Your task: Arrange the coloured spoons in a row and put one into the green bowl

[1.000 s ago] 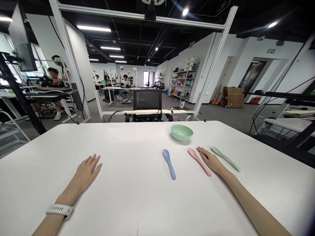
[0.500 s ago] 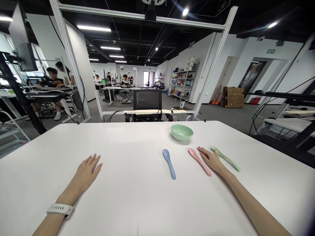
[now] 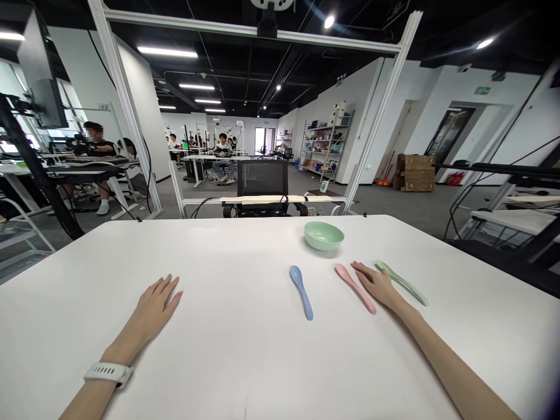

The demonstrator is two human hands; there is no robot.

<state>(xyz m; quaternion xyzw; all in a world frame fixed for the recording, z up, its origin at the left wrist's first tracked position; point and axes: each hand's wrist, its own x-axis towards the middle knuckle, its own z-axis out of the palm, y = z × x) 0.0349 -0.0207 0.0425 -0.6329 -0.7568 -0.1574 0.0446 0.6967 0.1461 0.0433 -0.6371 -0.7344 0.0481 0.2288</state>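
My left hand (image 3: 156,307) lies flat on the left part of the white table, fingers stretched, holding nothing. On the right, my right hand (image 3: 377,284) rests palm down between a pink spoon (image 3: 355,288) and a green spoon (image 3: 403,283). Its fingers are extended, and its thumb side is close to the pink spoon; I cannot tell whether it touches either spoon. Farther left lies a blue spoon (image 3: 301,293), with its bowl end pointing away from me. A light green bowl (image 3: 324,236) stands upright beyond the spoons, near the table's far edge.
The white table (image 3: 219,361) spans the foreground. Behind its far edge stand a black mesh chair (image 3: 262,178) and a metal frame (image 3: 376,116). A monitor (image 3: 41,76) hangs at the left. People sit at desks farther back.
My hands, the spoons and the bowl stay in place. In the left background, a person who stood beside the seated one has moved lower, mostly out of sight.
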